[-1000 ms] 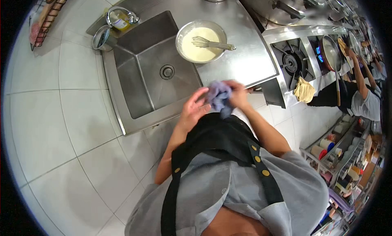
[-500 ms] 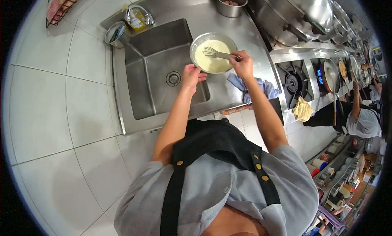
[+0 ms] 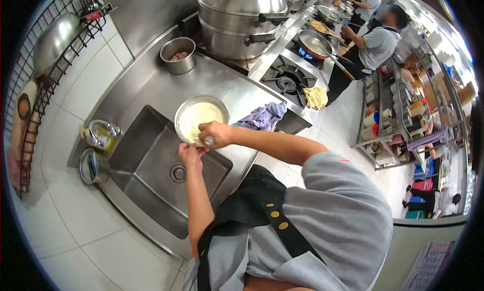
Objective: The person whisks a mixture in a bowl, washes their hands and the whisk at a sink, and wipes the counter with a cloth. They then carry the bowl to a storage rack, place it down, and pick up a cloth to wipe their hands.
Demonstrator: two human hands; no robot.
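Observation:
A metal bowl [image 3: 177, 122] of pale, creamy batter [image 3: 204, 113] sits on the steel counter, right at the sink's edge. My right hand [image 3: 216, 135] is closed around the handle of a whisk [image 3: 196, 135], whose wires dip into the batter near the bowl's close side. Just below, my left hand [image 3: 191, 155] grips the bowl's near rim; some of its fingers are hidden behind my right hand. A crumpled bluish-purple cloth [image 3: 264, 116] lies on the counter to the right of the bowl.
The sink [image 3: 151, 185] lies left of and below the bowl. Behind stands a steel pot [image 3: 178, 56] with meat in it. A large steamer [image 3: 239, 29] and a burner [image 3: 287, 83] are beyond. A pan [image 3: 315, 43] sits over a blue flame near a co-worker [image 3: 375, 44].
The view has swung to the right. My right hand has brought the whisk toward the bowl's near side, its handle now more upright. My left hand has closed on the rim.

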